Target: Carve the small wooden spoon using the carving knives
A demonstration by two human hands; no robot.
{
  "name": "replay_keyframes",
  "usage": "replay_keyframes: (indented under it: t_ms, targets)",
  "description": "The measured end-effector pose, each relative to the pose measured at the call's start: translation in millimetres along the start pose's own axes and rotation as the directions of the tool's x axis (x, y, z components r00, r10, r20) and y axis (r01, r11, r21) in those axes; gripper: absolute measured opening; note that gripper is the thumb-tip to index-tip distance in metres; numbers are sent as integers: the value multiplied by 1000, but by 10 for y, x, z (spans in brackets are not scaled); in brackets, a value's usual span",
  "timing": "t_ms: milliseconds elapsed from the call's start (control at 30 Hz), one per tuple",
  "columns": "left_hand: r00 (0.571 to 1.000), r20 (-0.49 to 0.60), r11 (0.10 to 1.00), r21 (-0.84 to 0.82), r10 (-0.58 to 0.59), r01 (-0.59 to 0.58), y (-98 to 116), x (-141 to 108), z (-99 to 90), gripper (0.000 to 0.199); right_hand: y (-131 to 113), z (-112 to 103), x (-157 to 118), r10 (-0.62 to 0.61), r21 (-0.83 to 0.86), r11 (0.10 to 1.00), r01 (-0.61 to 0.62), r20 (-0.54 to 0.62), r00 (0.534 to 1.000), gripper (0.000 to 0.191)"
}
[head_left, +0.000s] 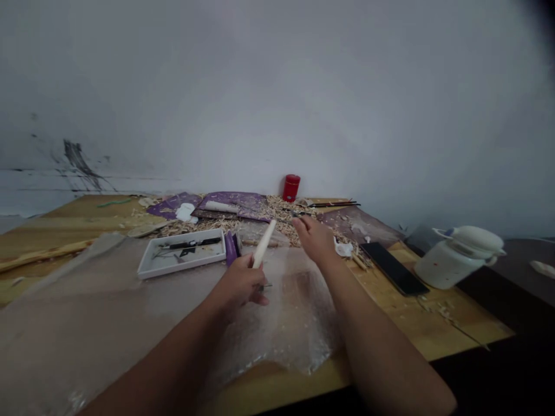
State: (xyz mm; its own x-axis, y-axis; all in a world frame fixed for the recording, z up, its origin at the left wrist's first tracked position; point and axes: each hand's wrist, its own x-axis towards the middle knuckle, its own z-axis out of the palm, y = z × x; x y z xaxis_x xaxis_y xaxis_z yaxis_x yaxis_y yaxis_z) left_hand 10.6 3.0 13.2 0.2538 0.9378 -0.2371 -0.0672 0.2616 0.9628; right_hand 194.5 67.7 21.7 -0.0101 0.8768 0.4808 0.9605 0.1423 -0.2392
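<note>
Stick (263, 247) was pinched in left hand (243, 281), over table (425, 335), between near and far edges; long axis was slanted from grip toward far edge, rightward. Right hand (316, 237), nearer far edge, was curled; its hold couldn't be told.

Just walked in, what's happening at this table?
A person's left hand grips a pale stick over a plastic sheet. The right hand is near wood shavings; whether it holds anything is unclear. A white tray sits to the left, a dark phone to the right.
</note>
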Motion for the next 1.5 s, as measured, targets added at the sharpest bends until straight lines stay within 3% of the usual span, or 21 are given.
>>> replay_keyframes:
  t_ms: [167,333,433,567,833,1000,1100,1200,1267,1367,1500]
  targets:
    - [1000,2,995,-101,22,-22,47,29,-83,19,-503,30,-261,-322,68,947,315,173,931,50]
    - [999,8,985,-171,32,-31,79,5,-115,27,-579,25,-327,-455,184,889,419,256,853,47]
    - [1000,26,982,-187,13,-8,81,1,-118,29,-568,18,-326,-469,172,883,438,261,844,48]
    - [999,29,979,-201,-24,30,65,-17,-95,25,-541,23,-297,-417,63,908,414,221,881,52]
    - [995,88,973,-222,-46,64,-2,-25,-22,22,-359,28,-127,-213,-106,967,232,167,963,59]
    - [988,138,964,-246,-66,99,0,-26,-33,21,-298,54,-67,-163,-136,974,179,122,979,60]
    - [985,157,968,-229,-65,101,6,-65,6,22,-85,47,38,1,-149,989,8,55,998,60]
    - [990,131,978,-196,-45,71,1,-75,34,22,139,15,115,156,-116,980,-160,-39,987,58]
    - [993,109,982,-181,-36,56,-1,-53,20,20,143,11,92,116,-60,991,-119,-41,992,57]
    - [991,135,980,-196,-17,43,4,-11,-38,19,-95,36,-41,-80,-2,997,81,17,997,54]
    - [987,160,963,-269,32,12,20,16,-110,17,-453,46,-219,-303,34,953,301,139,943,53]
